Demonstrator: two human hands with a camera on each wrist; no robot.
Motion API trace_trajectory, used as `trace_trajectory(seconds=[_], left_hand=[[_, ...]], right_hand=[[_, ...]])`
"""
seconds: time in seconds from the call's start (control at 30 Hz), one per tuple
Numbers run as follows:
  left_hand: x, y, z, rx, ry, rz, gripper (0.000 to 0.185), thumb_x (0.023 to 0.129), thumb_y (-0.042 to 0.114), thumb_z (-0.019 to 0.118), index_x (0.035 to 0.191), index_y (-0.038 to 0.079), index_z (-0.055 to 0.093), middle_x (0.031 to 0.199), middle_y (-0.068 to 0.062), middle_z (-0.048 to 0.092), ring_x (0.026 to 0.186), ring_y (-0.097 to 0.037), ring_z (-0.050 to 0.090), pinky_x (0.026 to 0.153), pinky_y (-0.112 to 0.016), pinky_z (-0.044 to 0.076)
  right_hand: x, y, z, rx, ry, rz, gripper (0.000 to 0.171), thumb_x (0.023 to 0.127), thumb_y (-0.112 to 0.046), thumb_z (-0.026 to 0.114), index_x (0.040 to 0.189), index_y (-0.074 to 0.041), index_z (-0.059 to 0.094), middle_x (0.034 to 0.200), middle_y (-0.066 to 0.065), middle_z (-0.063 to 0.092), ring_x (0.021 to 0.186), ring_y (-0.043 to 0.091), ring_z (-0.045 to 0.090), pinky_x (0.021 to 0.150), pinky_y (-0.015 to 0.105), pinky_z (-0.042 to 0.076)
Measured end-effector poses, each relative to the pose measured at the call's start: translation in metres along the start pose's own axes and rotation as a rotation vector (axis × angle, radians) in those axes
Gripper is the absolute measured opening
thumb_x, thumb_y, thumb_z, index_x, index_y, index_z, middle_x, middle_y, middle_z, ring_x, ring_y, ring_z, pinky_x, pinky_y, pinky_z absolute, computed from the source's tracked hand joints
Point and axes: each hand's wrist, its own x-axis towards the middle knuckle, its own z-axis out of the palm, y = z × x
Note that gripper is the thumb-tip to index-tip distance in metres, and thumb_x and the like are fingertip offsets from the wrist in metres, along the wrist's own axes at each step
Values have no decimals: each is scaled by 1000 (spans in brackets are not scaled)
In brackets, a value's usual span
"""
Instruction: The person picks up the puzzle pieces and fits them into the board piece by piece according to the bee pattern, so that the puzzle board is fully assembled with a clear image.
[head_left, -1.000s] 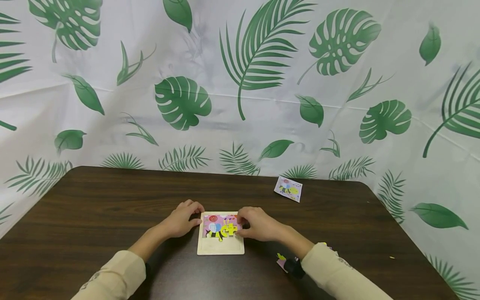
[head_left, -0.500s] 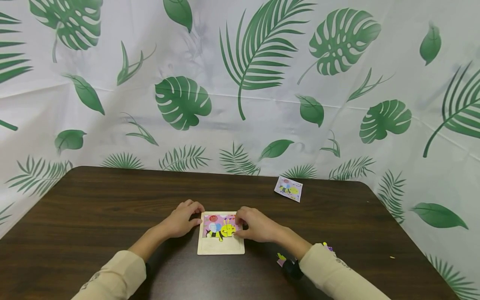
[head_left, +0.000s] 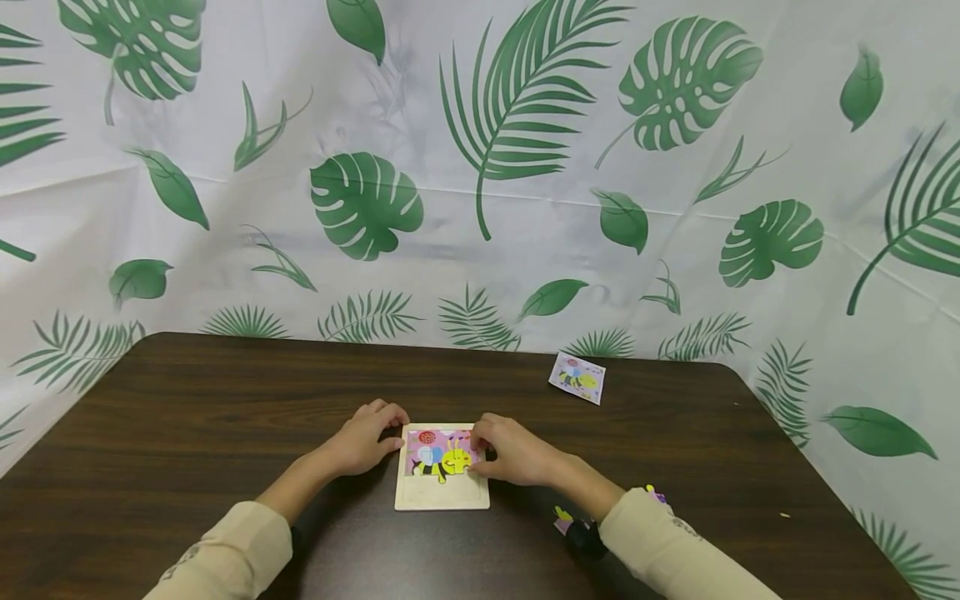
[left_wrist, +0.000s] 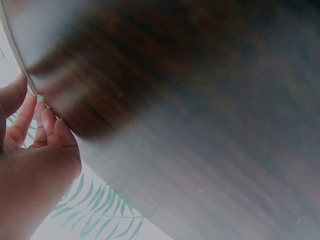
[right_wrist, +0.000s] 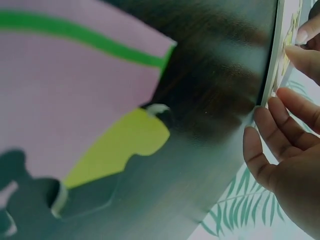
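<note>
Showing the head view: a wooden puzzle tray (head_left: 442, 497) lies mid-table (head_left: 187, 400), its upper half filled with bee-picture pieces (head_left: 442, 454), its lower strip bare. The left hand (head_left: 363, 439) rests curled fingers on the tray's left edge; the right hand (head_left: 513, 450) presses fingertips on a piece at the right edge. Left wrist view: fingers (left_wrist: 50, 125) touch the tray's rim (left_wrist: 17, 55). Right wrist view: loosely bent fingers (right_wrist: 272, 127) meet the rim (right_wrist: 272, 55); loose pieces (right_wrist: 75, 100) lie near.
</note>
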Motion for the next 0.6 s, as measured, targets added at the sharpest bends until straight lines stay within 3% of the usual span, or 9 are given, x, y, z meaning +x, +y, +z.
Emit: trace_trajectory(seconds=[0.6], left_hand=[[1, -2, 0, 1, 12, 26, 17, 86, 6, 61, 102, 4, 55, 94, -7, 49, 94, -28, 46, 82, -48, 38]], right_hand=[[-3, 7, 1, 47, 4, -36, 19, 79, -14, 71, 93, -7, 60, 86, -2, 48, 79, 15, 48, 72, 22, 43]])
